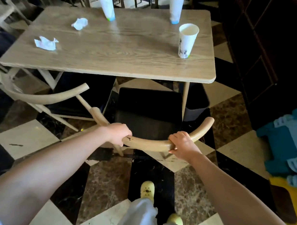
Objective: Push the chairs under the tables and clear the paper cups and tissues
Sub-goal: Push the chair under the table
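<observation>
A wooden chair (147,144) with a curved back rail and dark seat stands in front of the light wood table (113,57), its seat partly under the table's near edge. My left hand (119,133) and my right hand (182,143) both grip the back rail. Three white paper cups stand on the table: one far left (106,4), one far right (175,8), one near the right edge (187,40). Two crumpled tissues lie on the left side, one farther back (79,23) and one nearer (46,43).
A second wooden chair (45,97) stands angled at the left, close to the gripped chair. A dark bin (196,105) sits under the table's right corner. Blue and yellow foam mats (289,148) lie on the right. More chairs stand behind the table. The floor is checkered tile.
</observation>
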The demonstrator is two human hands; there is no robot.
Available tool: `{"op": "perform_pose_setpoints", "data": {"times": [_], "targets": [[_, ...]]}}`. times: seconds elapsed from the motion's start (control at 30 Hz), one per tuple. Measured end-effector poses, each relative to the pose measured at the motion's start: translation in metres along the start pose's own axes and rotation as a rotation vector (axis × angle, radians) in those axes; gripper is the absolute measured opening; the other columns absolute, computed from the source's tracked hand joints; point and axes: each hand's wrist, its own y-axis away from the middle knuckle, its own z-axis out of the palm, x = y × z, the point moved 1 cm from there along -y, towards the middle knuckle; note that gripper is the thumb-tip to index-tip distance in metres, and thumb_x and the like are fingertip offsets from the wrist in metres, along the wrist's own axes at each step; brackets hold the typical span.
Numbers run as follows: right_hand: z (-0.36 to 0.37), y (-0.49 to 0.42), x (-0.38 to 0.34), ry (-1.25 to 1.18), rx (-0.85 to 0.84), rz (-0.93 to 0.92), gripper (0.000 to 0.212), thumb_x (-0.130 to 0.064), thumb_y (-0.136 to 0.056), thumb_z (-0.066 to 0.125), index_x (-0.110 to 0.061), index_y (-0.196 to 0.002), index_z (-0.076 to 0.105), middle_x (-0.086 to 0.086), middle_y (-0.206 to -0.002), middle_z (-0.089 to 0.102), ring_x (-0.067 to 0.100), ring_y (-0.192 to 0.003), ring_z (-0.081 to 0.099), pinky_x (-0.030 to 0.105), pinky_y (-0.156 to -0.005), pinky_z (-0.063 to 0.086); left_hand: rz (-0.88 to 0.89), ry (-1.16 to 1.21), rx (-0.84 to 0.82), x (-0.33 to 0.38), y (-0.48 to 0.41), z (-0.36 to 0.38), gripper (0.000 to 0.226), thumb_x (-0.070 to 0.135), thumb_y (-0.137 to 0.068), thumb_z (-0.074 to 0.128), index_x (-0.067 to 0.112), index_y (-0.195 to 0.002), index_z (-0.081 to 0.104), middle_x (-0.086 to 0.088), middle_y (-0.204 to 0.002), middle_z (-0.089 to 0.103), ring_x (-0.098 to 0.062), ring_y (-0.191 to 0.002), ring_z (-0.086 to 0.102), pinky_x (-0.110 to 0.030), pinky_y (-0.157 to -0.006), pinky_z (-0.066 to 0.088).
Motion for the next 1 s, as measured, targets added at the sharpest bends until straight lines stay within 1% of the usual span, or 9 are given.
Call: {"op": "perform_pose_setpoints", "data": {"times": [0.13,0.27,0.4,0.47,0.57,0.6,0.73,0.9,1.0], "targets": [[-0.005,-0.035,0.012,-0.028,0.013,0.037,0.032,-0.029,-0.079,0.068,-0.012,-0.105,0.058,0.006,-0.104,0.062,0.025,-0.104,0.052,0.032,-0.105,0.03,0.031,-0.095,0.031,-0.025,-0.022,-0.029,0.035,0.021,-0.083,0.065,0.016,-0.118,0.061,-0.004,-0.111,0.065,-0.024,-0.099,0.062,-0.034,-0.078,0.049],[-0.013,-0.074,0.016,-0.062,0.055,0.052,0.033,-0.028,-0.078,0.07,-0.011,-0.104,0.058,0.007,-0.102,0.063,0.027,-0.101,0.053,0.035,-0.105,0.033,0.029,-0.122,0.072,-0.058,-0.045,-0.052,0.042,0.019,-0.086,0.065,0.018,-0.127,0.057,-0.005,-0.119,0.064,-0.023,-0.104,0.062,-0.034,-0.083,0.051],[-0.021,-0.108,0.023,-0.069,0.08,0.07,0.034,-0.028,-0.077,0.07,-0.009,-0.103,0.058,0.008,-0.102,0.063,0.028,-0.101,0.053,0.035,-0.1,0.033,0.043,-0.132,0.056,-0.08,-0.064,-0.082,0.045,0.02,-0.088,0.063,0.015,-0.132,0.052,-0.005,-0.127,0.059,-0.022,-0.11,0.059,-0.024,-0.072,0.041],[-0.026,-0.125,0.027,-0.057,0.09,0.065,0.035,-0.028,-0.077,0.07,-0.009,-0.104,0.058,0.01,-0.102,0.063,0.029,-0.102,0.053,0.035,-0.099,0.033,0.046,-0.128,0.039,-0.092,-0.074,-0.095,0.044,0.02,-0.088,0.063,0.014,-0.131,0.053,-0.005,-0.126,0.059,-0.022,-0.108,0.059,-0.021,-0.068,0.041],[-0.033,-0.142,0.033,-0.025,0.065,0.058,0.037,-0.029,-0.077,0.069,-0.009,-0.106,0.057,0.01,-0.105,0.063,0.029,-0.105,0.052,0.035,-0.101,0.032,0.052,-0.137,0.016,-0.105,-0.086,-0.105,0.046,0.024,-0.086,0.066,0.015,-0.13,0.055,-0.005,-0.124,0.061,-0.022,-0.108,0.06,-0.03,-0.079,0.046],[-0.035,-0.146,0.036,-0.011,0.061,0.051,0.037,-0.029,-0.077,0.069,-0.009,-0.106,0.058,0.01,-0.105,0.063,0.028,-0.105,0.053,0.035,-0.102,0.032,0.062,-0.144,0.02,-0.107,-0.09,-0.106,0.046,0.026,-0.086,0.066,0.016,-0.13,0.055,-0.004,-0.124,0.061,-0.022,-0.108,0.06,-0.031,-0.08,0.047],[-0.038,-0.151,0.043,0.017,0.04,0.039,0.038,-0.028,-0.077,0.069,-0.008,-0.106,0.058,0.011,-0.106,0.063,0.029,-0.106,0.053,0.033,-0.1,0.032,0.098,-0.144,0.046,-0.111,-0.098,-0.105,0.046,0.028,-0.085,0.067,0.017,-0.128,0.055,-0.003,-0.122,0.062,-0.021,-0.108,0.06,-0.028,-0.076,0.043],[-0.038,-0.152,0.037,0.042,-0.005,0.059,0.038,-0.03,-0.079,0.067,-0.009,-0.109,0.056,0.009,-0.109,0.062,0.027,-0.108,0.051,0.033,-0.102,0.03,0.091,-0.123,0.074,-0.115,-0.099,-0.093,0.047,0.025,-0.087,0.065,0.015,-0.131,0.052,-0.005,-0.126,0.061,-0.021,-0.112,0.059,-0.03,-0.083,0.046],[-0.038,-0.159,0.026,0.094,-0.047,0.048,0.036,-0.031,-0.082,0.064,-0.01,-0.109,0.054,0.008,-0.109,0.061,0.027,-0.109,0.05,0.034,-0.103,0.03,0.052,-0.068,0.062,-0.122,-0.098,-0.079,0.051,0.021,-0.088,0.064,0.014,-0.136,0.048,-0.006,-0.132,0.057,-0.023,-0.119,0.055,-0.035,-0.094,0.048]]}}
